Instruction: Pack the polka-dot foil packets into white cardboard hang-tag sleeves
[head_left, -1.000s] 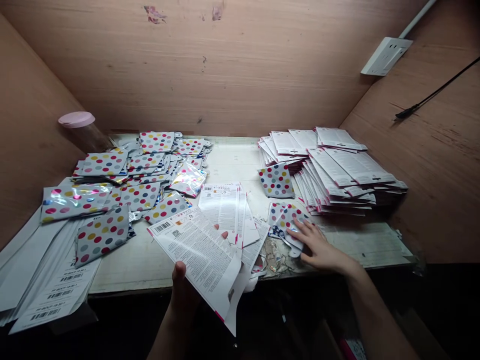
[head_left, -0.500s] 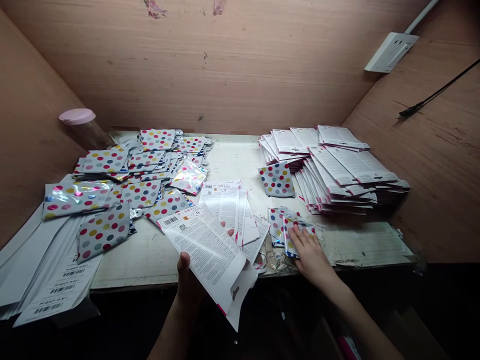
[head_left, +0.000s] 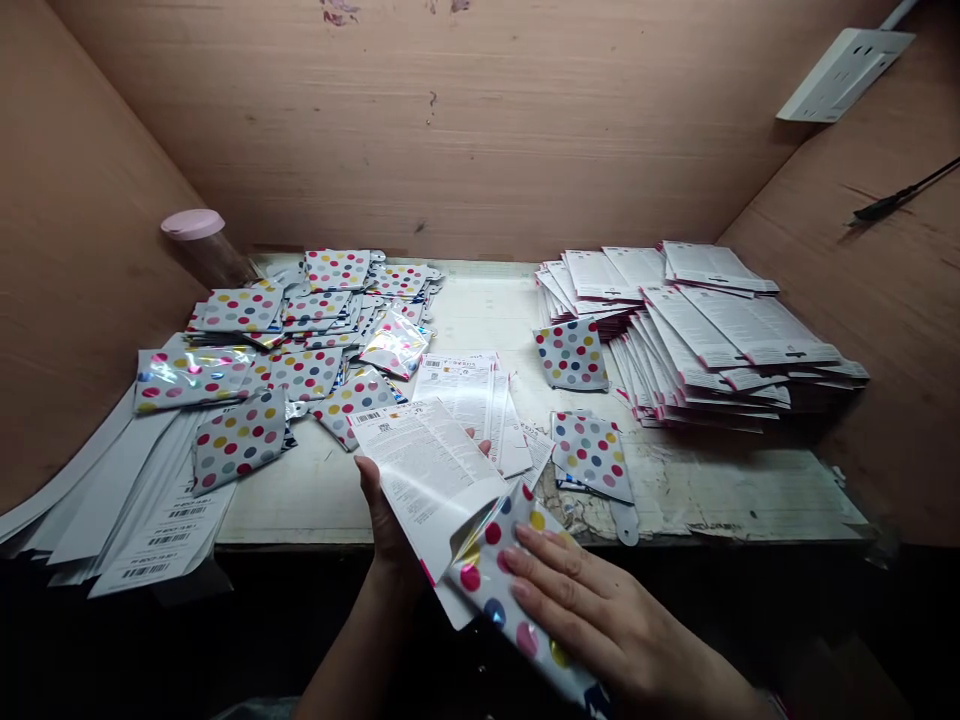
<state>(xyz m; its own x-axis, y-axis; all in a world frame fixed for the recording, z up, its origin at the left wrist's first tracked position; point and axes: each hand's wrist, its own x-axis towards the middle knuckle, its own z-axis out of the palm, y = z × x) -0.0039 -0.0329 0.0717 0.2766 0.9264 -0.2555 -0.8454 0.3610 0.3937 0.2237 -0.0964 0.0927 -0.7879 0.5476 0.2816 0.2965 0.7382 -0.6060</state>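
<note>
My left hand (head_left: 391,520) grips a flat white printed cardboard envelope (head_left: 424,480) along its left side, with fingertips showing past its far edge. The envelope is tilted, its open end facing my right hand. My right hand (head_left: 577,590) holds a polka-dot foil packet (head_left: 517,575), fingers laid over its top and thumb hidden. One end of the packet is at the envelope's mouth; how far it is inside I cannot tell. Behind the envelope lie more white printed envelopes (head_left: 457,385). Close by on the right are a few dotted packets (head_left: 592,455).
A pile of dotted packets (head_left: 244,310) covers the left side, beside barcode label sheets (head_left: 161,535) and a pink-lidded jar (head_left: 193,225). Stacked white envelopes (head_left: 750,325) stand at the right. A single dotted packet (head_left: 571,355) lies before them. A power socket (head_left: 844,75) is on the wall.
My right hand has picked up a dotted packet from the small pile at the right and brought it left to the envelope's open end. My left hand still holds the envelope.
</note>
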